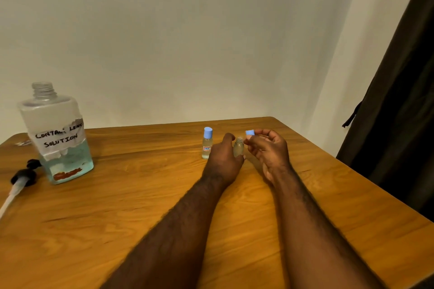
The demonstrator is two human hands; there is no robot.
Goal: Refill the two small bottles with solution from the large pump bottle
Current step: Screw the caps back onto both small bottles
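Head view, looking down over a wooden table (pixel 141 195) set against a pale wall. Just right of the frame's centre, the left hand (pixel 223 159) gripped the uncapped small bottle (pixel 238 147), thumb and fingers curled round its sides. The bottle stood upright with its threaded neck exposed. Its base was hidden behind the hand, so contact with the table could not be judged. The right hand (pixel 270 150), just right of that bottle, pinched a blue cap (pixel 250 133) between thumb and fingertips, the cap held slightly above and to the right of the open neck, apart from it. The capped small bottle (pixel 207 144) stood upright on the table just left of the left hand, carrying a blue cap and a small label. At the left of the frame, well apart from the hands, the large bottle (pixel 56 134) stood upright with its neck open. It bore a handwritten label reading "contact lens solution", and bluish liquid filled its lower part. The black pump head (pixel 23 176) with its tube lay on the table at the left edge, beside the large bottle. A dark curtain (pixel 399 101) hung along the right edge.
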